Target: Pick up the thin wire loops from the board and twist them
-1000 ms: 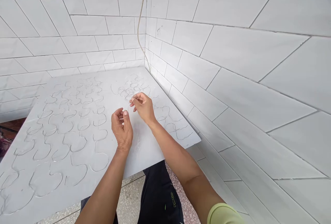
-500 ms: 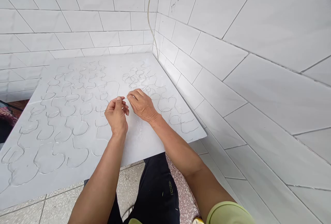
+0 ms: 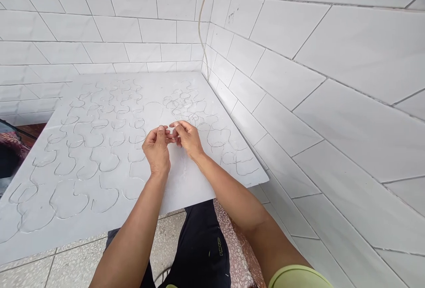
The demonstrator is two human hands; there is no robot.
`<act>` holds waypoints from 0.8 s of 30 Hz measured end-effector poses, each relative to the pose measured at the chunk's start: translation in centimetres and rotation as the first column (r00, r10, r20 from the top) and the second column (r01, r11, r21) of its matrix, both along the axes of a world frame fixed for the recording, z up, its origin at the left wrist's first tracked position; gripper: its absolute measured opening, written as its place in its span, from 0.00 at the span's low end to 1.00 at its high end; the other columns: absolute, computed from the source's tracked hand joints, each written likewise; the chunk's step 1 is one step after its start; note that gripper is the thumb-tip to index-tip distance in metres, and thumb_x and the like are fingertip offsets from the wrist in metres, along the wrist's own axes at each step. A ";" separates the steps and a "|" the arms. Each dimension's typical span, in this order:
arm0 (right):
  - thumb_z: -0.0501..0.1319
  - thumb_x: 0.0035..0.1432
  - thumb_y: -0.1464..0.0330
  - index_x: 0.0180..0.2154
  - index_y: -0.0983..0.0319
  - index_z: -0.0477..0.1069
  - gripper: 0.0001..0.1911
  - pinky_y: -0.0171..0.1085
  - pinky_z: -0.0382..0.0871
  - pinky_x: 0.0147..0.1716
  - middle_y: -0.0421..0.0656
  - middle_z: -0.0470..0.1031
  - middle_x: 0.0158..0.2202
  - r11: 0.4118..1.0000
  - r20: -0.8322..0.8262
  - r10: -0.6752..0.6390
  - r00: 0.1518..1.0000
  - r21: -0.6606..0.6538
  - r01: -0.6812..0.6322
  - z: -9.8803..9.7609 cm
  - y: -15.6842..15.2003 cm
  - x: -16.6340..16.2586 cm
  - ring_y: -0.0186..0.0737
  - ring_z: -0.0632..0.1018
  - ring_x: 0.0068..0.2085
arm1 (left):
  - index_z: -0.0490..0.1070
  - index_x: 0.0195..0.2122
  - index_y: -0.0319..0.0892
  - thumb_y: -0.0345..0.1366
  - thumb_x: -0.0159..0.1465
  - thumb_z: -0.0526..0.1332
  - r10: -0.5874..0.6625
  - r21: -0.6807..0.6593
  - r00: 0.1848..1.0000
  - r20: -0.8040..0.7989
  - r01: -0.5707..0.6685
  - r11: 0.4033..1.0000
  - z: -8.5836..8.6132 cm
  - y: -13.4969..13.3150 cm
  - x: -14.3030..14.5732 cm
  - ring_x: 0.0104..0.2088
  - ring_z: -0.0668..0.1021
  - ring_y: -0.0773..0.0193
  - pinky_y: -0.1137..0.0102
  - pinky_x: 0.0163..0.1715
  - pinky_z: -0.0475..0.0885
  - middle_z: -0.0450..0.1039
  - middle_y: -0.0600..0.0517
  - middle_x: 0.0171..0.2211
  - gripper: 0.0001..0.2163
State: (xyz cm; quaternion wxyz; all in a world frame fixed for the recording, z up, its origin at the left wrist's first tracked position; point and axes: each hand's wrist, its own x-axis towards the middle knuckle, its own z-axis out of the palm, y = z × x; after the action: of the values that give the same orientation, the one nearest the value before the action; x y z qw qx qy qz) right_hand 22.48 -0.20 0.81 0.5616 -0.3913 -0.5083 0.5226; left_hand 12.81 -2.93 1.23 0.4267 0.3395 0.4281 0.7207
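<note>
My left hand point(image 3: 157, 148) is closed in a pinch over the board, and a thin curved wire point(image 3: 155, 103) seems to arch up behind its fingertips. Close against it, my right hand point(image 3: 188, 138) has its thumb and fingertips pressed together. The fingertips of both hands almost meet, and what lies between those of the right is too fine to make out. Many bent wire pieces point(image 3: 109, 162) are spread in rows on the white board point(image 3: 181, 190) to the left of my hands. Beyond my right hand lies a looser tangle of curved wires point(image 3: 186, 102).
White tiled walls point(image 3: 279, 71) meet in a corner behind the board and run along its right side. A pale cable point(image 3: 200, 17) hangs down that corner. At the far left is dark and patterned cloth point(image 3: 12, 146). My legs in dark trousers point(image 3: 202, 243) are below the front edge.
The view has shifted slightly, so board and hands sit further right. My right hand has turned, its fingertips now lower and more curled beside the left. The left hand keeps its pinch.
</note>
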 end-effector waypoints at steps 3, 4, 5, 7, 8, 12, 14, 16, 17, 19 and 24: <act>0.63 0.60 0.56 0.34 0.59 0.74 0.12 0.31 0.59 0.20 0.38 0.70 0.29 0.999 -0.048 -0.015 0.999 -0.045 0.012 0.0 0.5 0.5 0.30 0.70 0.25 | 0.77 0.36 0.39 0.46 0.64 0.66 -0.004 -0.063 1.000 -0.020 0.003 0.998 -0.2 0.0 -0.1 0.29 0.76 0.67 0.70 0.28 0.75 0.75 0.49 0.32 0.13; 0.63 0.59 0.57 0.32 0.59 0.74 0.12 0.31 0.60 0.20 0.38 0.70 0.29 0.998 -0.028 -0.017 0.999 -0.059 0.015 0.0 0.6 0.7 0.30 0.70 0.25 | 0.77 0.35 0.39 0.46 0.64 0.65 -0.005 -0.077 1.000 -0.031 0.003 0.997 -0.2 0.0 -0.2 0.29 0.76 0.67 0.70 0.28 0.75 0.75 0.49 0.33 0.13; 0.64 0.59 0.58 0.31 0.59 0.73 0.12 0.31 0.60 0.19 0.39 0.71 0.28 0.997 -0.005 -0.014 1.000 -0.074 0.014 -0.1 0.7 0.8 0.31 0.70 0.25 | 0.77 0.35 0.39 0.46 0.64 0.65 -0.006 -0.086 0.999 -0.049 0.002 0.996 -0.3 -0.1 -0.2 0.29 0.76 0.67 0.70 0.28 0.75 0.75 0.49 0.33 0.13; 0.63 0.58 0.59 0.29 0.60 0.73 0.12 0.31 0.59 0.19 0.39 0.71 0.27 0.994 0.010 -0.001 1.000 -0.109 0.002 -0.2 0.8 1.0 0.31 0.70 0.24 | 0.77 0.35 0.40 0.45 0.65 0.64 -0.001 -0.089 0.994 -0.113 -0.009 0.996 -0.3 -0.2 -0.2 0.29 0.77 0.67 0.69 0.29 0.76 0.75 0.49 0.33 0.13; 0.63 0.58 0.60 0.28 0.60 0.73 0.11 0.31 0.59 0.18 0.39 0.70 0.26 0.992 -0.006 0.005 1.000 -0.128 -0.006 -0.2 0.9 1.1 0.31 0.69 0.24 | 0.77 0.34 0.40 0.45 0.65 0.64 0.002 -0.086 0.987 -0.158 -0.016 0.996 -0.3 -0.3 -0.1 0.29 0.77 0.67 0.69 0.30 0.76 0.75 0.50 0.32 0.13; 0.64 0.55 0.62 0.26 0.61 0.71 0.10 0.31 0.56 0.17 0.37 0.67 0.23 0.981 -0.107 -0.016 0.994 -0.194 -0.005 -0.5 1.0 1.2 0.30 0.67 0.21 | 0.77 0.34 0.41 0.46 0.66 0.63 0.006 -0.050 0.946 -0.324 -0.024 0.998 -0.2 -0.9 0.1 0.27 0.78 0.66 0.69 0.31 0.76 0.76 0.51 0.31 0.13; 0.65 0.54 0.63 0.25 0.61 0.70 0.10 0.31 0.55 0.16 0.37 0.67 0.23 0.976 -0.140 -0.047 0.989 -0.216 0.015 -0.6 1.1 1.1 0.29 0.66 0.21 | 0.78 0.34 0.41 0.45 0.67 0.62 0.007 -0.037 0.934 -0.356 -0.022 0.999 -0.2 -1.1 0.3 0.27 0.78 0.66 0.69 0.31 0.75 0.76 0.51 0.31 0.13; 0.65 0.53 0.63 0.26 0.61 0.70 0.10 0.31 0.55 0.16 0.37 0.67 0.22 0.970 -0.174 -0.078 0.982 -0.242 0.034 -0.7 1.1 0.9 0.29 0.66 0.21 | 0.78 0.34 0.41 0.45 0.67 0.63 0.001 -0.034 0.929 -0.370 -0.015 0.999 -0.3 -1.2 0.3 0.27 0.78 0.66 0.69 0.31 0.75 0.77 0.51 0.31 0.13; 0.65 0.53 0.64 0.26 0.61 0.70 0.09 0.31 0.55 0.16 0.37 0.66 0.22 0.967 -0.187 -0.089 0.978 -0.252 0.040 -0.7 1.1 0.8 0.29 0.65 0.21 | 0.78 0.34 0.41 0.45 0.67 0.63 -0.004 -0.035 0.929 -0.371 -0.010 0.999 -0.3 -1.1 0.3 0.27 0.78 0.66 0.69 0.32 0.75 0.77 0.51 0.31 0.13; 0.64 0.53 0.64 0.26 0.61 0.70 0.09 0.31 0.54 0.16 0.36 0.66 0.22 0.968 -0.193 -0.089 0.977 -0.249 0.039 -0.7 1.0 0.7 0.29 0.65 0.21 | 0.78 0.35 0.41 0.46 0.66 0.63 -0.015 -0.042 0.934 -0.356 0.000 0.999 -0.4 -1.0 0.2 0.28 0.78 0.65 0.68 0.32 0.76 0.77 0.50 0.31 0.13; 0.64 0.55 0.63 0.26 0.60 0.71 0.09 0.31 0.57 0.16 0.37 0.68 0.24 0.986 -0.149 -0.016 0.989 -0.167 -0.009 -0.4 0.9 0.7 0.29 0.68 0.22 | 0.78 0.36 0.40 0.48 0.65 0.64 -0.024 -0.060 0.977 -0.210 0.011 0.998 -0.9 -0.5 -0.1 0.29 0.78 0.66 0.68 0.31 0.77 0.76 0.50 0.32 0.15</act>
State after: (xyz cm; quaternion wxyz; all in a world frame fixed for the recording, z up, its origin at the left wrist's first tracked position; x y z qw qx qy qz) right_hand 23.23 0.74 0.37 0.5645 -0.3974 -0.4182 0.5904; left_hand 12.68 -3.44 0.38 0.3949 0.4052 0.4888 0.6640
